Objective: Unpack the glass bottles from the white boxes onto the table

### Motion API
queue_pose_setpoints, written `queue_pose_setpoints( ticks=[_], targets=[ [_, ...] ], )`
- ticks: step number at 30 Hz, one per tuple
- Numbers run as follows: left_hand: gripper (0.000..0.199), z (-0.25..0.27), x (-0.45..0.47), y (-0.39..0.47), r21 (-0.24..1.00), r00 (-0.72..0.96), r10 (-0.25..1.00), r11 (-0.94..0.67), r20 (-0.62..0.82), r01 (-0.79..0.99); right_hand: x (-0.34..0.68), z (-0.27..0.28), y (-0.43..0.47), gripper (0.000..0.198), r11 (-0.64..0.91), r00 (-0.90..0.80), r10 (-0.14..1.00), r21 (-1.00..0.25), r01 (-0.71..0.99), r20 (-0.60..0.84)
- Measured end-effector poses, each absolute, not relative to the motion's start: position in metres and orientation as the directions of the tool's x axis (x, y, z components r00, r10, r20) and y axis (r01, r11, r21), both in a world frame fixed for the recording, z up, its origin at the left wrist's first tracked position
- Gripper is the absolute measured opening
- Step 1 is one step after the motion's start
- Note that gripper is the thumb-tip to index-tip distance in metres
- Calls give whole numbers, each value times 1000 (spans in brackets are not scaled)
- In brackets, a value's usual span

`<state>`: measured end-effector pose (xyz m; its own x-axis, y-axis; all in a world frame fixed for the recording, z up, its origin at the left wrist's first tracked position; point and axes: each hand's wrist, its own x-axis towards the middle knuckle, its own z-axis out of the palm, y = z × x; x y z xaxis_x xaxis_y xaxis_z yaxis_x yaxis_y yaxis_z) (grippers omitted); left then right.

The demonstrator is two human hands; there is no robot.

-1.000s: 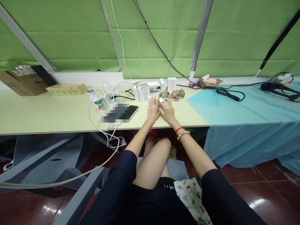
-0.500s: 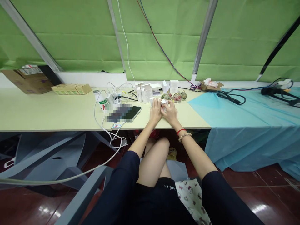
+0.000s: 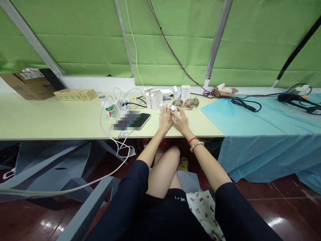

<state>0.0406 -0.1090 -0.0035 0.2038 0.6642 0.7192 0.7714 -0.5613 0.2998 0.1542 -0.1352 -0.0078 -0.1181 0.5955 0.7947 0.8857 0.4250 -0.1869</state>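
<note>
Both hands are closed around a small white cardboard box (image 3: 173, 108) over the front part of the table. My left hand (image 3: 165, 119) wraps its left side, fingers over the top. My right hand (image 3: 181, 120) pinches at its right end, close to a raised flap. Much of the box is hidden by my fingers. Just beyond stand several white boxes (image 3: 156, 99), upright, and another white box (image 3: 185, 92) farther right. Round glass ornaments (image 3: 189, 104) with colourful contents rest on the table right behind my right hand.
Left of my hands lie a dark phone (image 3: 141, 121), a white bottle (image 3: 106, 106) and tangled white cables (image 3: 117, 144). Yellowish boxes (image 3: 75, 94) and a brown carton (image 3: 35, 86) stand farther left. A blue cloth (image 3: 271, 124) covers the table at right, with black cable (image 3: 247, 104) on it.
My right hand's fingers have shifted slightly at the box's flap end, and the flap sits at a slightly different angle. Both hands stay on the box.
</note>
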Motion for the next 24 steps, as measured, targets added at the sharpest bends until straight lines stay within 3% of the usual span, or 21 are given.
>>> queue_pose_setpoints(
  ticks=[5, 12, 20, 24],
  targets=[
    [49, -1, 42, -112, 323, 161, 675, -531, 720, 783, 152, -6, -138, 21, 374, -106, 597, -159, 914, 795],
    [51, -3, 40, -109, 287, 213, 654, -570, 726, 770, 157, -8, -140, 23, 292, 112, 594, -343, 893, 797],
    [53, -4, 39, -107, 265, 260, 664, -581, 701, 770, 157, -11, -134, 27, 371, 40, 607, -328, 869, 793],
    [53, -4, 40, -107, 188, 363, 638, -629, 679, 754, 158, -11, -132, 26, 385, 1, 640, -321, 865, 768]
  ],
)
